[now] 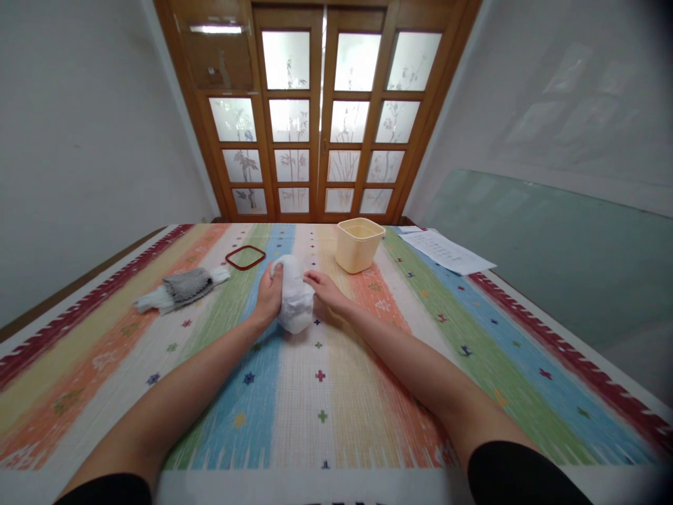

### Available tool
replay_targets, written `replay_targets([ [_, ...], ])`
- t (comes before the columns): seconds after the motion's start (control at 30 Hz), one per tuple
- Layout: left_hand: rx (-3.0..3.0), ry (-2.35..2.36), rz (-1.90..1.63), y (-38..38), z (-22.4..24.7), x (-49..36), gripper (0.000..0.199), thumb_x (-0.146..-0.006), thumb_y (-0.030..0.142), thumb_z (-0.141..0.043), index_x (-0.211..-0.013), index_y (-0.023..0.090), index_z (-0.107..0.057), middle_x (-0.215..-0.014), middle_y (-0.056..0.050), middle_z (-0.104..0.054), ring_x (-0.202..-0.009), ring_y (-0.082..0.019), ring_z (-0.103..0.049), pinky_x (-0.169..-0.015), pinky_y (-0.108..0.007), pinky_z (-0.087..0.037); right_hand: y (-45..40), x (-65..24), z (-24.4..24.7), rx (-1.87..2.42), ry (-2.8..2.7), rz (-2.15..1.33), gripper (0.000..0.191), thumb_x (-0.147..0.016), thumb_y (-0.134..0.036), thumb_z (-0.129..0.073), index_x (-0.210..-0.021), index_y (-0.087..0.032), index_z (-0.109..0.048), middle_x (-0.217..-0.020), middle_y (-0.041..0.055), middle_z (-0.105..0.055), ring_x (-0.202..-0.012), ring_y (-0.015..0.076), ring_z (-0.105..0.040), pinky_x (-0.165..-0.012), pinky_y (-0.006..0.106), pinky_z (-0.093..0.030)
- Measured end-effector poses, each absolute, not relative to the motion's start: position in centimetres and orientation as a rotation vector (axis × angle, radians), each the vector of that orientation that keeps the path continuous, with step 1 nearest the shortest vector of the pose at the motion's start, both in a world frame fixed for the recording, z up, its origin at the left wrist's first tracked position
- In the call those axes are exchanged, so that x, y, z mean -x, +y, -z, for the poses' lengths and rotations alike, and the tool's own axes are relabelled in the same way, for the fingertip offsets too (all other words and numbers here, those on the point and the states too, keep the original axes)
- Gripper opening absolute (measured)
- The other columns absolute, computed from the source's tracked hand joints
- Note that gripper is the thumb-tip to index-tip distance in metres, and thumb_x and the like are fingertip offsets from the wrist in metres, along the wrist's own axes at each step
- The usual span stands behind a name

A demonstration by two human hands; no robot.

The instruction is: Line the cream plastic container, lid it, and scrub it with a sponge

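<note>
A crumpled white bundle, like a plastic bag or cloth, (295, 298) is held up over the middle of the striped tablecloth. My left hand (270, 291) wraps round its left side, thumb near the top. On its right side, my right hand (322, 286) has its fingers pinched together at the bundle's edge; what they grip is too small to make out. Behind my right hand stands a cream square container (359, 245), open at the top. A dark red rounded-square ring (245, 267) lies flat to the left of the bundle.
On the left of the cloth lies a grey cloth piece (188, 287) around white material. Printed papers (446, 252) rest at the back right. The striped tablecloth (299, 428) covers the table. Beyond it are wooden glazed doors (320, 126), and a glass panel (552, 245) leans at the right wall.
</note>
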State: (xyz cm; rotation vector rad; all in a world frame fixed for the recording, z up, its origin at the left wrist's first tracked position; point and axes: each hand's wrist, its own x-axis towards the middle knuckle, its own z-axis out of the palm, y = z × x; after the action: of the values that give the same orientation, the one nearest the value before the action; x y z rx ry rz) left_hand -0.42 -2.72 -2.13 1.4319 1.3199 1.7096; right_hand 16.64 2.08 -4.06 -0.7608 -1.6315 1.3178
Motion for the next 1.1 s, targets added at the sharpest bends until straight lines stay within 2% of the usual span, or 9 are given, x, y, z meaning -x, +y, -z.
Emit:
replay_targets([
  [0.13,-1.42,1.512,-1.828,-2.8,1.7,0.9,0.047,-0.103,0.065,-0.044,-0.106,0.021,-0.06,-0.099,-0.005,-0.067,-0.091,-0.02,-0.063,-0.085,-0.03,-0.051,1.6,-17.2,2.5,0.672,-1.615,-1.28,0.046,-0.096,-0.058,-0.058,-0.123,-0.022,-0.067,-0.111,0.0075,-0.074,-0.1,0.0214,-0.068,-0.082,0.032,-0.054],
  [0.23,-1.415,1.556,-1.874,-2.9,1.8,1.0,0.043,-0.103,0.063,-0.044,-0.107,0.022,-0.057,-0.099,-0.004,-0.064,-0.092,-0.02,-0.061,-0.087,-0.03,-0.049,0.3,-17.0,2.4,0.585,-1.852,-1.233,0.067,-0.085,-0.055,-0.077,-0.143,-0.027,-0.058,-0.138,0.0092,-0.067,-0.122,0.0261,-0.064,-0.104,0.041,-0.049],
  [0.3,-1.387,1.538,-1.877,-2.7,1.9,1.0,0.042,-0.103,0.062,-0.045,-0.111,0.022,-0.055,-0.101,-0.004,-0.063,-0.093,-0.02,-0.061,-0.087,-0.03,-0.049,-0.5,-16.5,3.0,0.632,-1.926,-1.183,0.087,-0.073,-0.049,-0.089,-0.149,-0.029,-0.053,-0.145,0.0088,-0.063,-0.128,0.0287,-0.061,-0.111,0.045,-0.045],
  [0.37,-1.331,1.517,-1.858,-2.4,2.1,1.0,0.041,-0.103,0.061,-0.046,-0.114,0.022,-0.054,-0.104,-0.005,-0.064,-0.094,-0.02,-0.061,-0.088,-0.03,-0.05,-0.7,-16.1,3.8,0.681,-1.893,-1.202,0.093,-0.067,-0.046,-0.094,-0.149,-0.028,-0.053,-0.139,0.0083,-0.066,-0.124,0.0288,-0.062,-0.11,0.045,-0.047],
  [0.53,-1.334,1.512,-1.71,-1.5,1.9,1.9,0.038,-0.099,0.05,-0.054,-0.125,0.023,-0.056,-0.124,-0.009,-0.067,-0.112,-0.024,-0.064,-0.099,-0.035,-0.05,0.0,-16.0,4.4,0.616,-1.727,-1.502,0.069,-0.071,-0.047,-0.089,-0.13,-0.022,-0.063,-0.115,0.0056,-0.074,-0.101,0.0229,-0.067,-0.09,0.038,-0.057],
  [0.67,-1.485,1.411,-1.655,-1.1,1.3,2.8,0.045,-0.092,0.039,-0.06,-0.135,0.027,-0.061,-0.142,-0.007,-0.064,-0.126,-0.025,-0.062,-0.106,-0.035,-0.048,0.4,-16.6,3.7,0.545,-1.596,-1.701,0.063,-0.069,-0.043,-0.092,-0.121,-0.02,-0.066,-0.109,0.0061,-0.075,-0.093,0.0207,-0.068,-0.083,0.033,-0.056],
  [0.73,-1.486,1.34,-1.577,-0.9,1.3,3.2,0.044,-0.089,0.038,-0.062,-0.131,0.024,-0.068,-0.136,-0.007,-0.069,-0.116,-0.025,-0.066,-0.099,-0.034,-0.051,0.4,-16.8,3.4,0.505,-1.563,-1.755,0.062,-0.069,-0.042,-0.092,-0.12,-0.019,-0.066,-0.108,0.0058,-0.075,-0.092,0.0199,-0.069,-0.085,0.032,-0.056],
  [0.9,-1.389,1.375,-1.347,-0.1,2.6,3.9,0.033,-0.078,0.039,-0.065,-0.102,0.021,-0.078,-0.091,-0.004,-0.077,-0.076,-0.021,-0.067,-0.07,-0.03,-0.053,-0.1,-17.0,3.2,0.481,-1.509,-1.886,0.07,-0.065,-0.041,-0.095,-0.125,-0.021,-0.063,-0.11,0.0056,-0.074,-0.093,0.0209,-0.07,-0.082,0.031,-0.057],
  [1.1,-1.465,1.341,-1.122,0.4,4.0,4.9,0.031,-0.077,0.047,-0.066,-0.08,0.018,-0.079,-0.083,-0.008,-0.078,-0.071,-0.022,-0.066,-0.064,-0.03,-0.05,-1.2,-17.5,2.9,0.525,-1.509,-1.85,0.066,-0.069,-0.041,-0.093,-0.123,-0.023,-0.06,-0.11,0.0051,-0.071,-0.093,0.02,-0.067,-0.08,0.03,-0.057],
])
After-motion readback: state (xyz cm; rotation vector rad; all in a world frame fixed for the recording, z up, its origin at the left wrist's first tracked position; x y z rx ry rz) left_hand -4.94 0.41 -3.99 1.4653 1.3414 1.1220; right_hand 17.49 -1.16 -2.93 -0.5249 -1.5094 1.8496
